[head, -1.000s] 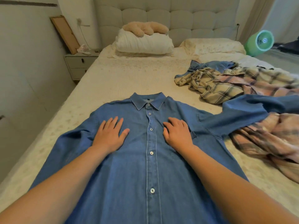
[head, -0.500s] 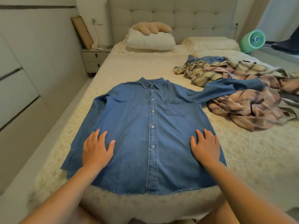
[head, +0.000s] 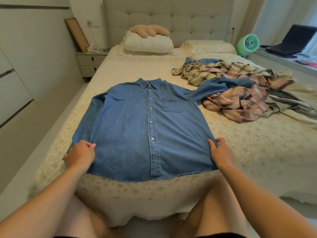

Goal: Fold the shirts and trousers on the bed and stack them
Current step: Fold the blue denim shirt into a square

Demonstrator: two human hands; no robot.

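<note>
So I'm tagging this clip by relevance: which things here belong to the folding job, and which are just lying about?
Job:
- denim shirt, gripped at its side edges by left hand and right hand
- yellow plaid shirt
- pink plaid shirt
- bed

Lying about:
- green fan
- laptop
- nightstand
- white pillow

Soft daylight from the window (head: 283, 12) at upper right, slightly blown out; left wall (head: 34, 48) dimmer, shadows faint, wide-angle bending at edges, mild blur toward frame borders.
</note>
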